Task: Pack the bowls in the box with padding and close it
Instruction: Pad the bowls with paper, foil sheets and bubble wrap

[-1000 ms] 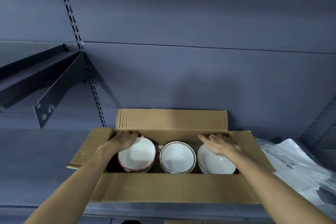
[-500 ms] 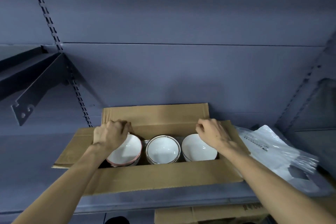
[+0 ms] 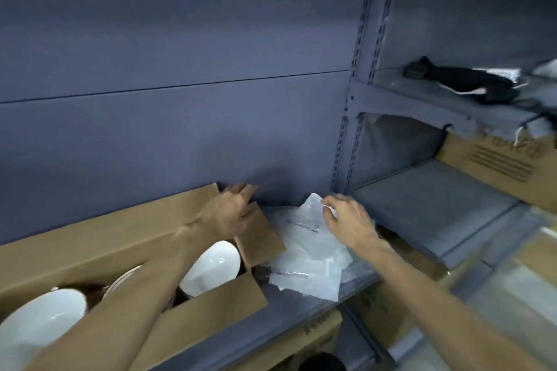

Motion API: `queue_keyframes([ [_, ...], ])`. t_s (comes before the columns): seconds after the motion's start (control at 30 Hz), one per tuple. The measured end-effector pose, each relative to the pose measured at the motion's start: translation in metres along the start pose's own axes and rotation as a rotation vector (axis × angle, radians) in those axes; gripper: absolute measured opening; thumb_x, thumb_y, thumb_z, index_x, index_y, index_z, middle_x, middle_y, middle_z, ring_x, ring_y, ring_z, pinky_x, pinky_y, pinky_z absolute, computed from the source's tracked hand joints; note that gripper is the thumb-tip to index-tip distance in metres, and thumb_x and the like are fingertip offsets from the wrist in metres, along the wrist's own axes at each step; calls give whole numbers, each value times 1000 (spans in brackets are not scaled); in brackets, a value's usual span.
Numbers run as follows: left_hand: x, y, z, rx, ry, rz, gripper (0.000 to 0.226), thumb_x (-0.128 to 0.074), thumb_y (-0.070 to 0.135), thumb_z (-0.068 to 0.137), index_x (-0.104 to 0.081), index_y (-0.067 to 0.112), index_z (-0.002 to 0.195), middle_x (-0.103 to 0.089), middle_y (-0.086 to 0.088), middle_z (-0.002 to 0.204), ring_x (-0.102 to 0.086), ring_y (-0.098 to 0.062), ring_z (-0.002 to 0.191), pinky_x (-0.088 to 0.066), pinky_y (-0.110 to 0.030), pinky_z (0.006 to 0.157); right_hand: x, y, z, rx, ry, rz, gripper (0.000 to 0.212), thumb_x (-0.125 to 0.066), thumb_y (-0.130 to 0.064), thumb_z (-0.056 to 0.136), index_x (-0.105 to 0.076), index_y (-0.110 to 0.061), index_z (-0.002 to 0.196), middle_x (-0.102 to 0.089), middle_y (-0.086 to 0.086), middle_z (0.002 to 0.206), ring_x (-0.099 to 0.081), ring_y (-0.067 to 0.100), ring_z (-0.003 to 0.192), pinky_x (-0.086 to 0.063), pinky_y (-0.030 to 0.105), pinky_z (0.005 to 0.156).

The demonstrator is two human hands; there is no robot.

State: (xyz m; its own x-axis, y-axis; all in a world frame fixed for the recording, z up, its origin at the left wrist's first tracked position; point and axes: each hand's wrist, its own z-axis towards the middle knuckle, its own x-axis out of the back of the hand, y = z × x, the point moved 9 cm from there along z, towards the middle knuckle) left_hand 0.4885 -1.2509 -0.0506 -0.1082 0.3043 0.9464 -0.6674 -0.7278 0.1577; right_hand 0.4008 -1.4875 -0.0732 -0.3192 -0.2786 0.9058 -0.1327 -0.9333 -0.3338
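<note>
The open cardboard box [image 3: 99, 238] stands on the grey shelf at lower left. Three white bowls lie in it in a row: one at the right end [image 3: 211, 268], a middle one [image 3: 123, 280] mostly hidden under my left forearm, and one at the left [image 3: 39, 325]. My left hand [image 3: 229, 214] rests on the box's far right corner, fingers reaching over the flaps there. Just right of the box lies a pile of white plastic padding sheets [image 3: 307, 259]. My right hand [image 3: 346, 223] pinches the pile's raised top edge.
A slotted steel upright [image 3: 358, 99] divides this bay from the shelves on the right. A printed cardboard box [image 3: 497, 166] sits on the right shelf, and a black object [image 3: 470, 78] lies on the shelf above. More cardboard boxes [image 3: 316, 331] stand below the shelf.
The view has swung right. My right hand left the box and reached to the padding sheets. My left hand slid along the far flap to the box's right corner.
</note>
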Motion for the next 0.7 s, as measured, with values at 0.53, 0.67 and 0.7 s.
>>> queue_keyframes([
  [0.53,-137,10,90,36,-497,216,34,-48,19,99,-52,23,133,-55,-6,139,-53,-28,128,-44,-38,101,-12,141,-6,-136,-58,-118,20,-53,-22,103,-70,-28,112,-69,-5,115,-55,24,116,-34,39,88],
  [0.67,-94,16,101,24,-255,225,28,-47,18,98,-59,19,123,-63,-5,129,-62,-28,117,-50,-38,93,5,144,-8,-179,64,-46,17,-53,-21,104,-69,-24,109,-71,-4,113,-57,25,111,-36,40,89],
  [0.7,-78,18,101,10,-171,247,31,-48,18,97,-60,20,126,-63,-4,130,-64,-27,116,-51,-38,94,10,142,-8,-180,90,-34,16,-54,-20,104,-69,-23,110,-71,-4,112,-57,26,111,-36,41,88],
])
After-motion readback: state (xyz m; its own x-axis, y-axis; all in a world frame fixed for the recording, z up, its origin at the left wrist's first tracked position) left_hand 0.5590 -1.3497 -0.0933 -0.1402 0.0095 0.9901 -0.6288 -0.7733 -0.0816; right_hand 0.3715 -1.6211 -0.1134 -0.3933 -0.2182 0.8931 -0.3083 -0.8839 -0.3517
